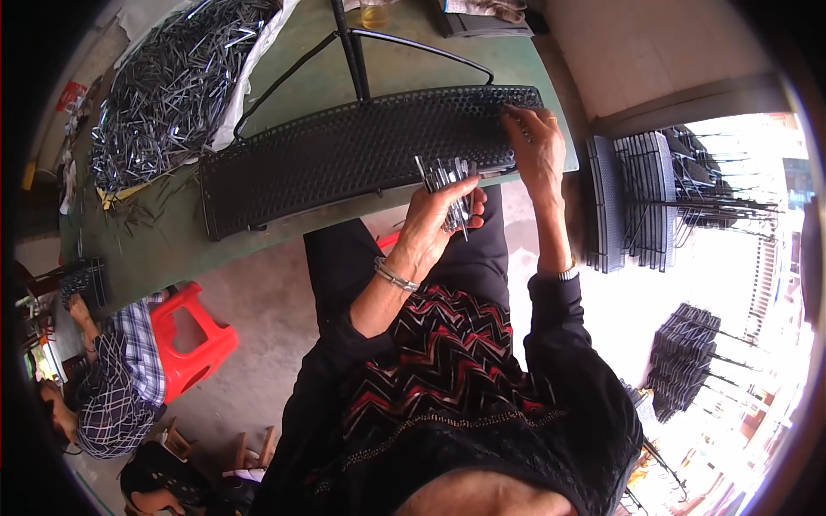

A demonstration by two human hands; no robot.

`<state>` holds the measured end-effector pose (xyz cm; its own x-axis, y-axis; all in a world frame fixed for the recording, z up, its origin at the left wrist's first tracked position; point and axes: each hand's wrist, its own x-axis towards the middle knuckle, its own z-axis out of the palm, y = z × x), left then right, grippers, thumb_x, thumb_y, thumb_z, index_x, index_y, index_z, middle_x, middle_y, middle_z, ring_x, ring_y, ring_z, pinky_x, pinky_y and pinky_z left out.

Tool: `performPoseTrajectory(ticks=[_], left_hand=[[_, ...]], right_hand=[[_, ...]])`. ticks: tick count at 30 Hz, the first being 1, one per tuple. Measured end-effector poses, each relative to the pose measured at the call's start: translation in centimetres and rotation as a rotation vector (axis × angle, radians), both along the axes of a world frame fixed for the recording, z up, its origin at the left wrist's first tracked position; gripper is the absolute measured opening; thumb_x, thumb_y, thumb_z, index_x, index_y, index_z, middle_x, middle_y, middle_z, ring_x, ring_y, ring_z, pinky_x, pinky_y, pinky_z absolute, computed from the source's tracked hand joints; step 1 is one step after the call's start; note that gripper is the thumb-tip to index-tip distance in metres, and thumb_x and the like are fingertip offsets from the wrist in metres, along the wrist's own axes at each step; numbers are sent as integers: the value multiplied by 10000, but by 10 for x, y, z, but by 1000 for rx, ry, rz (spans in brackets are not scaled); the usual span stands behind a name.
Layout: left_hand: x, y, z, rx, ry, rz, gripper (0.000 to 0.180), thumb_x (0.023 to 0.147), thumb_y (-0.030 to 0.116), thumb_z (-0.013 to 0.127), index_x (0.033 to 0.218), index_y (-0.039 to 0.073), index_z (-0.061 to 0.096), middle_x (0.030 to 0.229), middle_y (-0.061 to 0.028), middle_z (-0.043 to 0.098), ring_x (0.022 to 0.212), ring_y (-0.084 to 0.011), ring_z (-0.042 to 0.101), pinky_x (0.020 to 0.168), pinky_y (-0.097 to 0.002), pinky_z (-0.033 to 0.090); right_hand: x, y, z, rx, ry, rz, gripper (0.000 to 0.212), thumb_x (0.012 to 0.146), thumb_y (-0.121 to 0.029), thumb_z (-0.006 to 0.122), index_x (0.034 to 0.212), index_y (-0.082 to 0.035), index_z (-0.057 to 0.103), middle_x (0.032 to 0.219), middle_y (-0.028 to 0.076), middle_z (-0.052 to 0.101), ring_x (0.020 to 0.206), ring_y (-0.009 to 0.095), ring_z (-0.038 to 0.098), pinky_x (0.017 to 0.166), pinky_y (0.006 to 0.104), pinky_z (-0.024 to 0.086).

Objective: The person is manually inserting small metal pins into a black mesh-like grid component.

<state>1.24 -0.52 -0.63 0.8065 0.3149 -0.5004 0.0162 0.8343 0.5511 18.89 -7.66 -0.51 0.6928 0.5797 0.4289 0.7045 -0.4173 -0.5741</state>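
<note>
A long black perforated metal panel (pixel 335 150) with a black wire frame (pixel 354 64) behind it lies along the front edge of the green table. My left hand (pixel 428 219) is closed round a bunch of thin, shiny metal strips (pixel 443 176), just in front of the panel. At the panel's right end, my right hand (pixel 540 146) has its fingers pinched together against the mesh. Whatever those fingertips hold, if anything, is hidden.
A large heap of dark metal strips (pixel 176 99) spreads over a white sack (pixel 251 90) at left. Similar black panels (pixel 645 202) stand stacked at right. A red plastic stool (pixel 215 348) and a person in a checked shirt (pixel 112 387) are at lower left.
</note>
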Motion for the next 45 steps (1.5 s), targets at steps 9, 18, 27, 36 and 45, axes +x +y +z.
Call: performPoseTrajectory(ticks=[9,18,27,36,45], left_hand=[[-2,-4,-2,94,-44,-48,185,857,195,667,946,33,664,801,-72,682,668,-134,640,540,-267,502],[-4,-1,4,178,19,-112,215,861,207,660,949,12,671,794,-75,687,666,-133,642,525,-259,499],[-3,-1,-1,205,-27,-94,188,852,175,663,931,5,672,783,-78,684,656,-132,641,500,-246,492],[-2,1,-4,121,-53,-85,148,848,157,677,915,25,674,791,-60,678,657,-136,640,499,-250,500],[-2,0,-10,143,-58,-73,153,844,140,684,945,26,674,802,-56,675,664,-133,633,519,-255,499]], right_hand=[[-35,-31,32,-109,889,417,204,884,-171,638,938,26,657,798,60,639,722,125,588,672,275,475],[-37,-31,27,-107,893,317,209,883,-187,640,901,21,646,754,39,622,702,100,556,641,262,454],[-38,-30,26,-51,1001,315,174,881,-173,652,841,-6,629,734,12,603,680,84,529,635,248,441],[-39,-31,26,26,1109,337,154,880,-156,653,864,-5,627,756,21,616,687,86,540,647,245,449],[-40,-29,24,28,1087,320,151,879,-143,648,879,6,622,770,29,627,693,89,552,656,243,458]])
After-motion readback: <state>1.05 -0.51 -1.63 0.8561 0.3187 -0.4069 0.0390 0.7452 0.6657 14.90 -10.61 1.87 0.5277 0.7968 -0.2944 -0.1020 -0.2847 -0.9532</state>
